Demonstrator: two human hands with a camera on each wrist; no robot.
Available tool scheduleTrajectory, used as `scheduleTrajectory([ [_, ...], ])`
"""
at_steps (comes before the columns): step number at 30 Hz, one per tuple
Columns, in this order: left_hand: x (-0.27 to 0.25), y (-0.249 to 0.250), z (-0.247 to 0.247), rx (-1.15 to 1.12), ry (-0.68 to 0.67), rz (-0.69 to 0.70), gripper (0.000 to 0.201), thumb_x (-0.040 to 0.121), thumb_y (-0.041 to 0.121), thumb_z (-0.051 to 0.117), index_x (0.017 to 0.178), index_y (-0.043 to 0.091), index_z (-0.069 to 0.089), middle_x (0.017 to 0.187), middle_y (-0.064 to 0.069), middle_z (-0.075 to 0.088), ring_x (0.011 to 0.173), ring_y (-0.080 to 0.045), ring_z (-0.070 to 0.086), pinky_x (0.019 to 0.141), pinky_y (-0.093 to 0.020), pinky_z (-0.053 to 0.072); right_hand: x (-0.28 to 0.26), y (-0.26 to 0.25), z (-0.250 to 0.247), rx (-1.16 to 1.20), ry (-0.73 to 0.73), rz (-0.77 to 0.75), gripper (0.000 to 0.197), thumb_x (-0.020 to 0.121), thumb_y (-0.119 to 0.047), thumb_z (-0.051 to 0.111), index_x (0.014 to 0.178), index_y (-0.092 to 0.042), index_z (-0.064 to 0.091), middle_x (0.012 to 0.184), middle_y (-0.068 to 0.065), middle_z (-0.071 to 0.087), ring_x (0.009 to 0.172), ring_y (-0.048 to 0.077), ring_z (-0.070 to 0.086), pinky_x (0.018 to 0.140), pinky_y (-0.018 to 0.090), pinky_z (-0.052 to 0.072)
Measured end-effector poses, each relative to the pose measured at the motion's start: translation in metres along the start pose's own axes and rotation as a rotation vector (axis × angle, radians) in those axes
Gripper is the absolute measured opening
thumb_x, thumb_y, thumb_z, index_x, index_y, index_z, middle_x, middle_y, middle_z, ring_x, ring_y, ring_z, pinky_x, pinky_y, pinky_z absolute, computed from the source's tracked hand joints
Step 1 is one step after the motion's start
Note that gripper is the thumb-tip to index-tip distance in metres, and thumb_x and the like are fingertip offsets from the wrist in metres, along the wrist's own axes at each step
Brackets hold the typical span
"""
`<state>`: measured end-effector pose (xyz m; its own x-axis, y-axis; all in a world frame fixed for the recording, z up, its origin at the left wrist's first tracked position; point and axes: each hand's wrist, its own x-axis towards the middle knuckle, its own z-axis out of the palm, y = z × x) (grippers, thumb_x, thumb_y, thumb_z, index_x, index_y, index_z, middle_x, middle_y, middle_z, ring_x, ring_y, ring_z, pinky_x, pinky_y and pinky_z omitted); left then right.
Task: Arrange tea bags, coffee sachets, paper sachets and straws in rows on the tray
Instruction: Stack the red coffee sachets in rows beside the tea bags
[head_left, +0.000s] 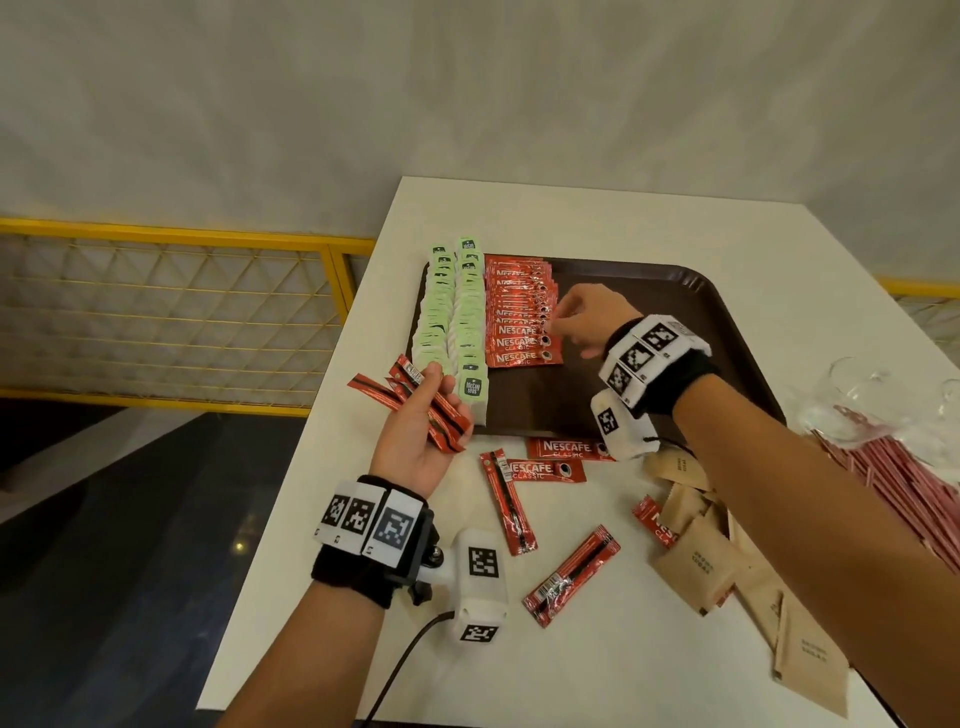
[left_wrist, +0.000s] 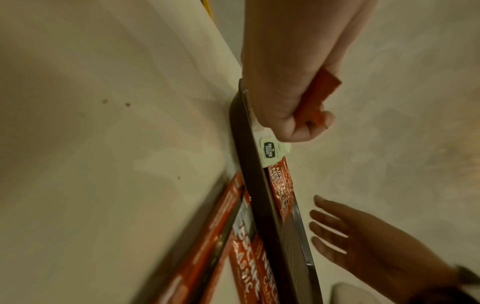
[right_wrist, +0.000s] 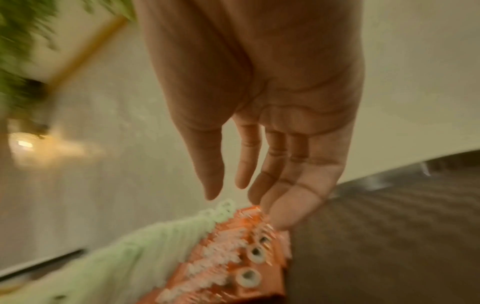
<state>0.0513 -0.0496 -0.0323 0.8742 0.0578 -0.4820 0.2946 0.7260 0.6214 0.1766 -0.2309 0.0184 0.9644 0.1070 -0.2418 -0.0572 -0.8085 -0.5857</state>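
Closest to the camera, loose coffee sachets (head_left: 570, 576) are scattered over the near part of the white table (head_left: 571, 675), with a heap of brown paper sachets (head_left: 698, 556) on the near right and the red straws (head_left: 904, 483) lying further right next to some clear glasses (head_left: 872, 395), so there's plenty left to sort. On the brown tray (head_left: 649, 291) the far-left side already has two rows of green tea bags (head_left: 452, 312) and, right beside them, a row of red coffee sachets (head_left: 522, 322) overlapping like shingles. Right hand (head_left: 584, 319) is over the right edge of that coffee row with fingers relaxed and a bit apart, tips touching the sachet ends and holding nothing, looks like it's squaring them up. Left hand (head_left: 415, 431) sits palm up at the tray's near-left corner with its fingers curled round a small bundle of sachets (head_left: 434, 410), basically the feeder. My take on doing this bit well: nudge the right ends flush with light taps, don't shove or the whole stack fans out into the tea bags. Then pass over one sachet at a time, logo up, same overlap as the ones already down, and work toward the near edge.
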Motion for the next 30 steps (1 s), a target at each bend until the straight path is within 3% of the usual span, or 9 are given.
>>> scheduleTrajectory([
  [4,0.001,0.002,-0.003,0.0,-0.001,0.016,0.029,0.094,0.035,0.053,0.073,0.015,0.054,0.053,0.004,0.052,0.043,-0.008,0.052,0.046,-0.02,0.039,-0.072,-0.023,0.008,-0.137,-0.288,-0.168,0.025,0.088,-0.042,0.06,0.086,-0.016,0.06,0.077,-0.002,0.063,0.064,0.008,0.059,0.056,0.019,0.049],
  [8,0.002,-0.001,-0.001,0.015,0.015,0.024,0.033,0.094,0.036,0.052,0.067,0.017,0.049,0.049,0.005,0.05,0.04,-0.008,0.051,0.042,-0.018,0.039,-0.123,-0.03,0.054,-0.563,-0.48,-0.231,0.047,0.078,-0.057,0.065,0.074,-0.011,0.056,0.067,-0.001,0.056,0.06,0.017,0.054,0.06,0.028,0.048],
  [11,-0.003,0.0,0.0,0.001,0.023,0.027,0.033,0.094,0.035,0.053,0.067,0.017,0.05,0.048,0.005,0.05,0.04,-0.008,0.05,0.045,-0.02,0.038,-0.127,-0.027,0.075,-0.648,-0.431,-0.253,0.042,0.079,-0.05,0.067,0.09,-0.01,0.061,0.085,0.005,0.059,0.074,0.023,0.058,0.068,0.031,0.051],
  [13,-0.008,0.001,0.0,-0.012,0.033,0.052,0.027,0.094,0.034,0.053,0.073,0.017,0.053,0.051,0.006,0.051,0.043,-0.007,0.05,0.047,-0.02,0.038,-0.125,-0.026,0.075,-0.668,-0.405,-0.27,0.032,0.083,-0.038,0.064,0.097,-0.009,0.059,0.085,0.005,0.051,0.075,0.023,0.052,0.066,0.03,0.045],
  [18,-0.013,0.005,-0.004,-0.069,0.03,0.093,0.018,0.084,0.033,0.062,0.083,0.016,0.057,0.055,0.005,0.047,0.045,-0.005,0.046,0.044,-0.017,0.041,-0.118,-0.021,0.058,-0.524,-0.221,-0.271,0.023,0.086,-0.039,0.059,0.082,-0.021,0.045,0.084,0.0,0.05,0.077,0.022,0.052,0.067,0.031,0.04],
  [21,-0.015,0.003,-0.004,-0.029,-0.024,0.088,0.032,0.066,0.038,0.069,0.087,0.017,0.057,0.056,0.006,0.043,0.043,-0.003,0.044,0.039,-0.015,0.039,-0.115,-0.024,0.049,-0.47,-0.031,-0.429,0.019,0.087,-0.027,0.054,0.083,-0.019,0.037,0.084,0.002,0.051,0.076,0.025,0.049,0.065,0.033,0.039],
  [24,-0.017,-0.003,0.003,0.034,-0.12,0.055,0.033,0.064,0.037,0.071,0.087,0.017,0.058,0.058,0.004,0.045,0.043,-0.004,0.045,0.039,-0.016,0.039,-0.113,-0.029,0.048,-0.475,0.086,-0.572,0.015,0.088,-0.019,0.049,0.082,-0.019,0.035,0.082,-0.001,0.049,0.074,0.022,0.045,0.062,0.03,0.033],
  [27,-0.017,-0.006,0.004,0.079,-0.163,0.047,0.031,0.068,0.027,0.073,0.095,0.014,0.063,0.069,-0.001,0.053,0.046,-0.005,0.049,0.041,-0.016,0.042,-0.108,-0.029,0.051,-0.486,0.075,-0.69,0.013,0.088,-0.016,0.05,0.081,-0.02,0.039,0.087,-0.003,0.052,0.079,0.018,0.048,0.062,0.028,0.032],
  [30,-0.018,-0.003,0.004,0.026,-0.17,0.032,0.013,0.082,0.015,0.064,0.095,0.014,0.062,0.066,0.0,0.06,0.046,-0.004,0.052,0.041,-0.016,0.044,-0.102,-0.021,0.047,-0.161,-0.044,-0.622,0.014,0.086,-0.019,0.063,0.082,-0.02,0.049,0.084,-0.007,0.056,0.077,0.012,0.054,0.069,0.027,0.044],
])
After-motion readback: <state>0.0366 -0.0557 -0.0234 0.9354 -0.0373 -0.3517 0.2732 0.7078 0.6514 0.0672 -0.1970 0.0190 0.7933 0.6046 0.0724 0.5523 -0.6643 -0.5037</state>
